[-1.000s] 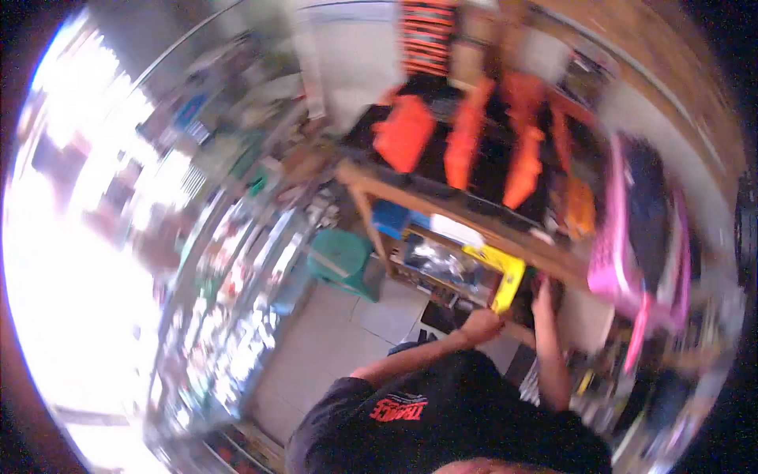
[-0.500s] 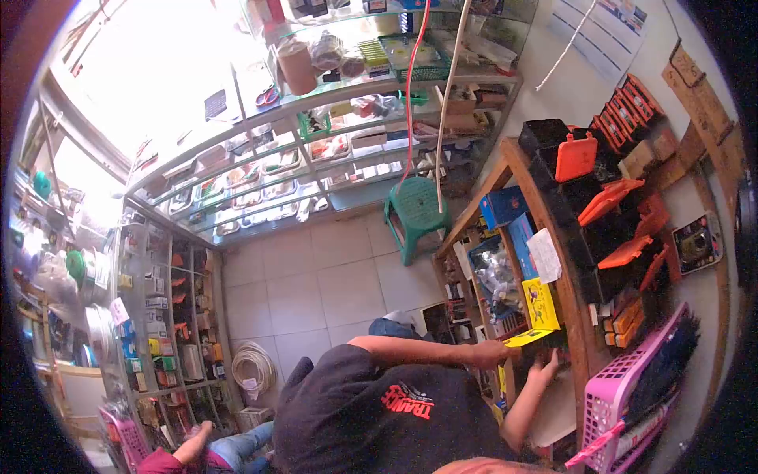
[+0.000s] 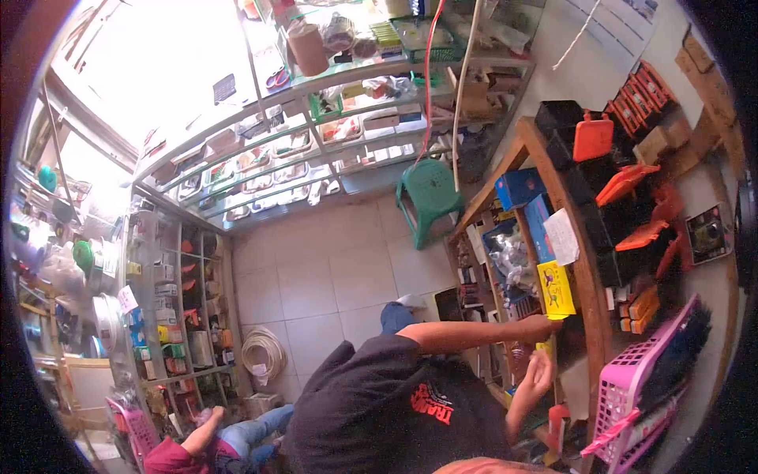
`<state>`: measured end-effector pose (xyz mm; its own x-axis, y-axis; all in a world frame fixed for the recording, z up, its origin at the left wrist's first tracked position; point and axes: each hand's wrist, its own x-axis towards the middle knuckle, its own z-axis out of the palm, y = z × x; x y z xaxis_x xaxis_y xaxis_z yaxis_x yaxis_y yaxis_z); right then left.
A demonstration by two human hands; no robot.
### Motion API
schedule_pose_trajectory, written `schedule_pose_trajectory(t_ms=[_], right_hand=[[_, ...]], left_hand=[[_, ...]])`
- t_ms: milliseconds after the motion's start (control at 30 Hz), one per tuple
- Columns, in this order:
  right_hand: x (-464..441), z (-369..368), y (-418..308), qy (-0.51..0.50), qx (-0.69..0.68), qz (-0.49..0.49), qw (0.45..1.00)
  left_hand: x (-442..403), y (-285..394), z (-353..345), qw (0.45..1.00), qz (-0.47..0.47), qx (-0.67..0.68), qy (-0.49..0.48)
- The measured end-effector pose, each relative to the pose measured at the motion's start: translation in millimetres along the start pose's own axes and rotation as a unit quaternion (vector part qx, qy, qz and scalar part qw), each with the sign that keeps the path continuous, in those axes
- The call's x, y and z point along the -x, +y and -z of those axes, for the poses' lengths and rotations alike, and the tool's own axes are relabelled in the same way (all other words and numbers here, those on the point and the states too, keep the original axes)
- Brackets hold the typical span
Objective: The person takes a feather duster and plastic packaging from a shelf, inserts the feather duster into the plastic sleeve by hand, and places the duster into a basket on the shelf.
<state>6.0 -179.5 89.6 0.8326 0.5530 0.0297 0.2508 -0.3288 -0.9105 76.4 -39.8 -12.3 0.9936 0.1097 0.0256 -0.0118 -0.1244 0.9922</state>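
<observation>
A yellow cardboard box (image 3: 557,288) with printed pictures is at the front of a wooden shelf on my right. My left hand (image 3: 545,325) reaches across to the box's lower edge, its fingers closed at the bright yellow flap. Just below it, my right hand (image 3: 539,378) is raised with its fingertips drawn together. A small yellow patch (image 3: 544,347) shows between the two hands; I cannot tell if it belongs to the box. Whatever is in the right fingers is too small or hidden to name. My black shirt with red lettering (image 3: 433,404) fills the lower middle.
A wooden shelf frame (image 3: 580,316) stands close to my hands. Beside it is a pink basket (image 3: 624,395). A green stool (image 3: 429,197) stands before glass display shelves. Coiled cable (image 3: 264,354) lies on the tiled floor. Another person's maroon sleeve (image 3: 170,458) is at lower left.
My left hand has moved right, up to the box's lower edge, and the flap is no longer stretched out leftward. My right hand's fingers have come together. The view has shifted slightly.
</observation>
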Motion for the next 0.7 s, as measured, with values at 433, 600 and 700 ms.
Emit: schedule_pose_trajectory(t_ms=[433, 600, 700], right_hand=[[33, -14, 171, -0.368, 0.232, -0.114, 0.893], [9, -27, 182, -0.256, 0.158, -0.174, 0.938], [-9, -34, 205, -0.147, 0.170, -0.091, 0.970]], left_hand=[[178, -66, 96, 0.971, 0.152, -0.136, 0.125], [396, -344, 130, 0.802, 0.446, -0.132, 0.375], [519, -351, 134, 0.647, 0.532, 0.139, 0.529]])
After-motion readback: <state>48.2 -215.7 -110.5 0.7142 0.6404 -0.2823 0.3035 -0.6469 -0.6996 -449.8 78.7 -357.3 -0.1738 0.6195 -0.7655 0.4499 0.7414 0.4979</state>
